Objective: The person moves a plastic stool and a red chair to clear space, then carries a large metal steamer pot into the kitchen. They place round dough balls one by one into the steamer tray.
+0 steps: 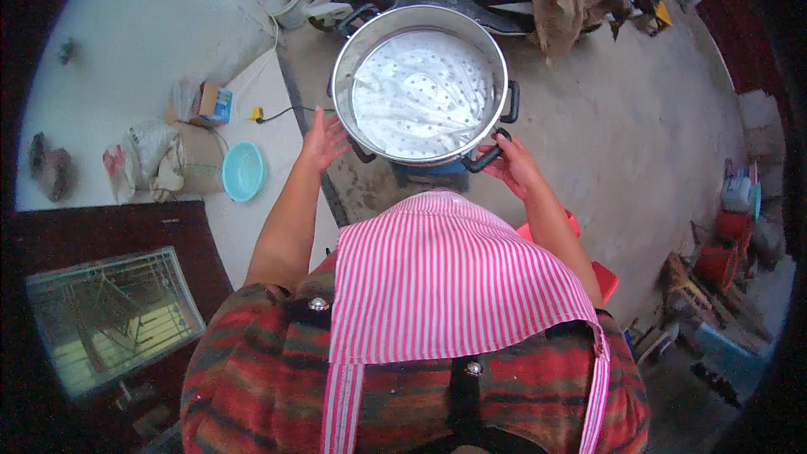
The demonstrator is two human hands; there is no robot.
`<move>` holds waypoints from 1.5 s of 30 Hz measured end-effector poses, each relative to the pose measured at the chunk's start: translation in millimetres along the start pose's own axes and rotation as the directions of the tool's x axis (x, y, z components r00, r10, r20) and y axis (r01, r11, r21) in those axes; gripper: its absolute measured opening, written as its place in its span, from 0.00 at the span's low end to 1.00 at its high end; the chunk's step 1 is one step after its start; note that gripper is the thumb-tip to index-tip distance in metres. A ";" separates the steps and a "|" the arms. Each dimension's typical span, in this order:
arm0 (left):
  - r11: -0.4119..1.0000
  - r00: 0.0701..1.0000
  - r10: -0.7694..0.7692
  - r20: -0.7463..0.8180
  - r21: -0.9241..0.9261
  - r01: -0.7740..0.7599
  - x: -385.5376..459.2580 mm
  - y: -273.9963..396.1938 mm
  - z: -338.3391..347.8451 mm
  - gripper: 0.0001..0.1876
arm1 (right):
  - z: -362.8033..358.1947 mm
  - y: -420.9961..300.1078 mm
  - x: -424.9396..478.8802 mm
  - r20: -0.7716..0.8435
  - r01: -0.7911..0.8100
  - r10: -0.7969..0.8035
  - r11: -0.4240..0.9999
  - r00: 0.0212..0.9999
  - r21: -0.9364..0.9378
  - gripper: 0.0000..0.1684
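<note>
In front of me stands a round metal steamer pot [419,161] with several black side handles. Inside it, a wet-looking whitish cloth or liner [416,94] covers the base, and dark dots of holes show through. My right hand [514,164] has its thumb and fingers around the lower right black handle [485,154]. Beside the pot's left wall is my left hand [325,142], fingers spread and holding nothing; whether its fingertips touch the metal I cannot tell. The lower left handle [362,151] lies just right of those fingers. A blue thing [432,176] shows partly beneath the pot.
A black cord with a yellow plug [256,115] runs left of the pot. A turquoise basin [244,171] and bags [195,157] are by the left wall. Beyond the pot is a vehicle-like shape with a brown cloth [551,6]. Red plastic [605,280] shows beside my right arm.
</note>
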State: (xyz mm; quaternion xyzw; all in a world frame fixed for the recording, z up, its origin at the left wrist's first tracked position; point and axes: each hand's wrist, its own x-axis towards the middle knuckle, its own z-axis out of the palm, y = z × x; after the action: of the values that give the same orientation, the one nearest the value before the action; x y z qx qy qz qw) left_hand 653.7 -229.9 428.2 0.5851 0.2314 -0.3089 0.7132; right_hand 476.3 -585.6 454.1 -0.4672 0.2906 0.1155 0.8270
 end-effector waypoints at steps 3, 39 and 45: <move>0.998 0.998 0.055 0.009 0.004 -0.055 14.0 9.5 -10.6 0.42 | 5.5 -0.9 -0.5 -0.018 0.003 -0.003 1.000 1.000 0.014 0.19; 0.944 0.907 0.328 0.264 -0.068 -0.322 163.8 129.7 61.7 0.16 | 28.6 2.5 4.5 -0.180 0.006 0.041 0.968 0.983 0.251 0.13; 0.917 0.910 0.374 0.180 -0.220 -0.333 146.5 131.1 70.5 0.08 | 30.7 -6.0 -5.1 -0.168 0.209 -0.181 0.964 0.969 0.167 0.06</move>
State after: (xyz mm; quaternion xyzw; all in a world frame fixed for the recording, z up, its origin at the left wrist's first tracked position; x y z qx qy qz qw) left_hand 847.6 -307.4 432.2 0.5111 0.0690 -0.2139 0.8296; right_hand 486.4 -562.6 473.5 -0.4231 0.3141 -0.0296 0.8494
